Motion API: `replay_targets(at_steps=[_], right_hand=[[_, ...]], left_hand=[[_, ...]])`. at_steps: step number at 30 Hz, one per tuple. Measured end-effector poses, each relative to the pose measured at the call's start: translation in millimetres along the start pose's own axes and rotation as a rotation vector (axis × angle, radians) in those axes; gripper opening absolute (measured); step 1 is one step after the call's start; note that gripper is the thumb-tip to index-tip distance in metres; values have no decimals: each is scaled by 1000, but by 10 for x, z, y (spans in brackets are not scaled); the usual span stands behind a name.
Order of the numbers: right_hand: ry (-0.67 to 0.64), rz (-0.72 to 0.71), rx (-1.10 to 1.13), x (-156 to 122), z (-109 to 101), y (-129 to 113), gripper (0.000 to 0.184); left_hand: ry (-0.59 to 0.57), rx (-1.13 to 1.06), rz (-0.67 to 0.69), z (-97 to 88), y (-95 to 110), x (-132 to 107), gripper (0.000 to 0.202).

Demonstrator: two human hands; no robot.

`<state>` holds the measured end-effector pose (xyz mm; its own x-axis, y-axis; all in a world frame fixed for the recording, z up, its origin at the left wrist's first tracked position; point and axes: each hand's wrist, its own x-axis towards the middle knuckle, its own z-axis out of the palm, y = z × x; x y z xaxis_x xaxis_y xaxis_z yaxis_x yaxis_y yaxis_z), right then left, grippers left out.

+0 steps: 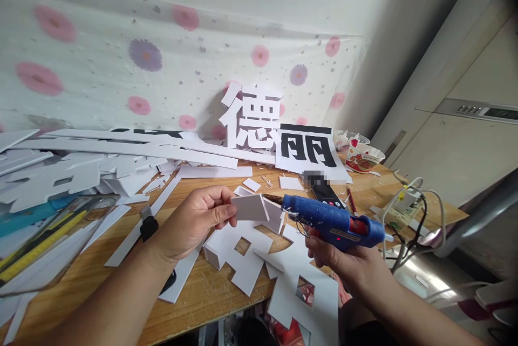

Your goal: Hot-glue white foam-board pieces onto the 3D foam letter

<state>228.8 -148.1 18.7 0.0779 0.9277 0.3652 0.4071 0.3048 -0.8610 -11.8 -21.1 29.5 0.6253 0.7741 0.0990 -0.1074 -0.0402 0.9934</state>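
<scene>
Between the thumb and fingers of my left hand [206, 214] is a small white foam-board piece [250, 209] with folded or joined sides. My right hand [348, 259] grips a blue hot glue gun [332, 221], its red light lit. The gun's nozzle points left, at the upper edge of the white piece; whether it touches I cannot tell. Below both hands, a larger white cut-out [253, 246] with square holes lies on the wooden table. Another white cut-out [324, 292] reaches over the table's front edge.
A white 3D character [253, 119] stands against the flowered wall sheet. Beside it is a printed black character sheet [309, 149]. A phone [326, 190], paper bowl [362, 158] and power strip with cables [404, 205] are to the right. White offcuts and a yellow cutter [36, 246] lie left.
</scene>
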Motion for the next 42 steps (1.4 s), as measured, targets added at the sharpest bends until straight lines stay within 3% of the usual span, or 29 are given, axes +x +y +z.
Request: replay_targets(at_steps=[21,35,42], right_hand=[[15,-103,-36,0,-16,-104,12],[1,-97,-36,-19,-21,-80,15],[59,-3,-56,-30,5,-138,16]], left_hand=[[61,-66,-49,3,31,3,31],[79,-178,-45,-24,24,5,30],[67,-361,-99,4,0,-21,28]])
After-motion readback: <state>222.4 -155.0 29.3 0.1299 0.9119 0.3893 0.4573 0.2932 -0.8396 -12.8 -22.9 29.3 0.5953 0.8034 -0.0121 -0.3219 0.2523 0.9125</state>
